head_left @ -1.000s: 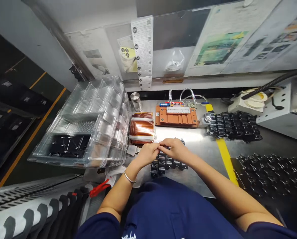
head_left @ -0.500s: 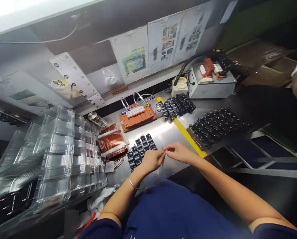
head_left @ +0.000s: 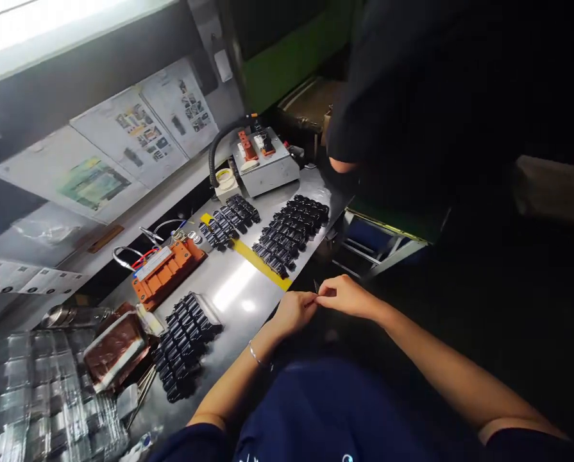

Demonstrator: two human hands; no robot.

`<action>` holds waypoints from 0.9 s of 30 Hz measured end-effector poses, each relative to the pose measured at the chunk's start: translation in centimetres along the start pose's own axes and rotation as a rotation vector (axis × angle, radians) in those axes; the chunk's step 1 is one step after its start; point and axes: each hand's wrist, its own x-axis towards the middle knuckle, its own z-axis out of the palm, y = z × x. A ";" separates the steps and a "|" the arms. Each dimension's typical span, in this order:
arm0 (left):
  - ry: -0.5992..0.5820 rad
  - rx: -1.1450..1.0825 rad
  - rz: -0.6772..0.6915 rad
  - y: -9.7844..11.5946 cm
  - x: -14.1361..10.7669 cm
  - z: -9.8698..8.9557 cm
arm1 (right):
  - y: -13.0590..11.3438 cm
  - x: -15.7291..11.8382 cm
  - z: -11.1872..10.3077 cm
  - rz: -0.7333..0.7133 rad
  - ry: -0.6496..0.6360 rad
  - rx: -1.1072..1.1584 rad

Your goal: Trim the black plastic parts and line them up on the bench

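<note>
My left hand (head_left: 294,312) and my right hand (head_left: 347,296) meet just past the table's front edge, fingertips pinched together. Between them pokes up a small thin dark piece (head_left: 316,286), too small to name. A bracelet (head_left: 255,355) circles my left wrist. Left of my hands, a group of black ribbed parts (head_left: 185,346) lies in rows on the metal table (head_left: 241,292). Farther back sit two more groups of such black parts, a larger one (head_left: 291,234) on the right and a smaller one (head_left: 229,221) beside it.
An orange fixture (head_left: 168,273) with tubes stands by the wall. Behind are a grey box (head_left: 270,170) and a hose (head_left: 214,151). Clear plastic trays (head_left: 41,398) and a brown-red container (head_left: 116,350) are at left. A person in dark clothes (head_left: 412,128) is at right.
My view has swung to the right, so the table and its parts now appear farther left. Both hands stay pinched together; the dark piece between them shows more clearly.
</note>
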 end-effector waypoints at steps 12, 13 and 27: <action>-0.176 -0.023 0.155 7.7 9.5 5.2 | 6.7 -6.9 -8.3 0.147 0.208 0.300; -0.197 -0.032 0.150 7.9 10.2 5.5 | 7.2 -7.1 -8.5 0.164 0.215 0.341; -0.345 -0.059 -0.438 1.9 21.4 7.1 | 24.1 -16.8 -18.3 0.762 1.272 0.424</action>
